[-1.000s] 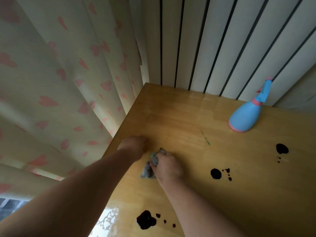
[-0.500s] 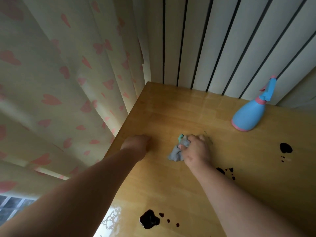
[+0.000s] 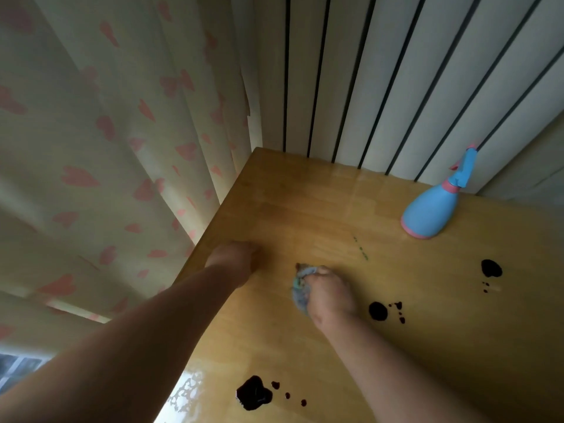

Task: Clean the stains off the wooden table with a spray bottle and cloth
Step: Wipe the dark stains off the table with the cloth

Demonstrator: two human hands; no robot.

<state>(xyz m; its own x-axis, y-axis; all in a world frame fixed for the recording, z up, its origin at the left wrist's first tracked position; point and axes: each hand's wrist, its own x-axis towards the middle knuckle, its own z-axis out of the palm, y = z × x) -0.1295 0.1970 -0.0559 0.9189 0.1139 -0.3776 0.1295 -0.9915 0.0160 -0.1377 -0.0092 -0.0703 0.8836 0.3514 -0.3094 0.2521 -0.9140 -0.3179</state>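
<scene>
pulling back from faint green marks, right hand grips crumpled grey-blue cloth on glossy wooden table; marks remain, 3 black stains untouched. left hand braces, fingers hidden.

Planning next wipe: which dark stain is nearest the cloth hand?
The round dark stain just right of the right hand; other two lie farther off.

The bench is honey-yellow wood, marked with near-black stains and small green specks. The spray bottle is pale blue with pink trim, the cloth grey-blue. The curtain is cream with pink hearts, the wall white with dark vertical lines.
</scene>
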